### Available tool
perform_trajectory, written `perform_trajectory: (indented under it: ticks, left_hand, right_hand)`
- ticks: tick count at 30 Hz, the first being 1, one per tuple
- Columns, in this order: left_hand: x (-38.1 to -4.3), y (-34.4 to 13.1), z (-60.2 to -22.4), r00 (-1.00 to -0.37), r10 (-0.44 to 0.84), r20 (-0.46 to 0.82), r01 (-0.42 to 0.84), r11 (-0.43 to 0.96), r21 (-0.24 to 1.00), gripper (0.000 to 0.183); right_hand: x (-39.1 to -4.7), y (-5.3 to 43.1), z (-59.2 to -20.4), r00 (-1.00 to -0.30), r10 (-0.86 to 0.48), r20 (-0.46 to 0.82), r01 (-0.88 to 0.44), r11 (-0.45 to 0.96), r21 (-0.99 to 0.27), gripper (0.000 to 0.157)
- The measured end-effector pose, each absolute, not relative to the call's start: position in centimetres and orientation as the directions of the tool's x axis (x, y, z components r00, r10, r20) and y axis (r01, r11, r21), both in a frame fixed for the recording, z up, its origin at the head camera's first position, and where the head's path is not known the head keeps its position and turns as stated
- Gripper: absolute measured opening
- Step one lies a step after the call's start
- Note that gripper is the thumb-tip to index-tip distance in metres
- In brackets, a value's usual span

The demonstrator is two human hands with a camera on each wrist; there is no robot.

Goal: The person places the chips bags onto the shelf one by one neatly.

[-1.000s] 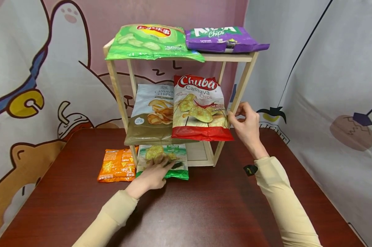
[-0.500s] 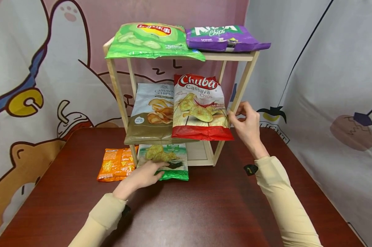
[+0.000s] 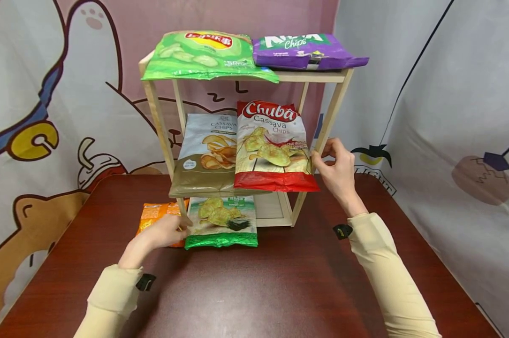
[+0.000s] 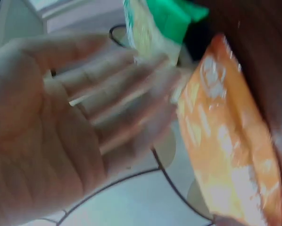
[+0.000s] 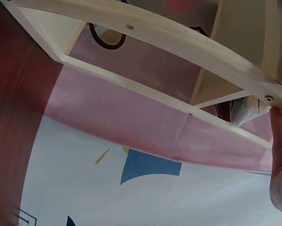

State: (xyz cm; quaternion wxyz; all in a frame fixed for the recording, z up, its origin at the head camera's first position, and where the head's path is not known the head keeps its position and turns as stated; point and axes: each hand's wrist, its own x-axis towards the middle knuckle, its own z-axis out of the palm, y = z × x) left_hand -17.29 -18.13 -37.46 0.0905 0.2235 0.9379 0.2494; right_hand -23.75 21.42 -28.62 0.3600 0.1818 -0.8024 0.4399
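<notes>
My left hand (image 3: 160, 233) is at the front left foot of the wooden shelf rack (image 3: 331, 110), over an orange snack bag (image 3: 152, 213) that lies on the table. In the left wrist view its fingers are extended and blurred, beside the orange bag, holding nothing. A green-and-white seaweed chip bag (image 3: 220, 218) lies on the bottom shelf, its green edge jutting out in front. My right hand (image 3: 338, 169) grips the rack's front right post at the middle shelf; the right wrist view shows only part of that hand (image 5: 281, 160) against the wood.
On the middle shelf lean a grey-and-brown cassava chip bag (image 3: 201, 159) and a red-and-white Chuba bag (image 3: 275, 150). A green Lay's bag (image 3: 199, 56) and a purple chip bag (image 3: 307, 54) lie on top. The rack stands on a dark red table (image 3: 246, 291).
My left hand has lifted off the seaweed chip bag and moved left to the orange bag. My right hand stays on the post.
</notes>
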Motion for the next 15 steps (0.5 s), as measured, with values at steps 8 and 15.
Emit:
perform_trajectory:
  ticks: [8, 15]
  left_hand:
    - [-17.7, -21.5, -37.0, -0.999, -0.023, -0.027, -0.031, 0.945, 0.325, 0.038]
    - [-18.2, -23.9, -38.6, -0.954, -0.208, -0.215, -0.272, 0.9, 0.34, 0.065]
  right_hand:
    - [-23.6, 21.3, -28.5, -0.678, 0.026, 0.735, -0.605, 0.549, -0.577, 0.015]
    - [-23.6, 21.3, -28.5, -0.681, 0.03, 0.732, -0.604, 0.541, -0.585, 0.016]
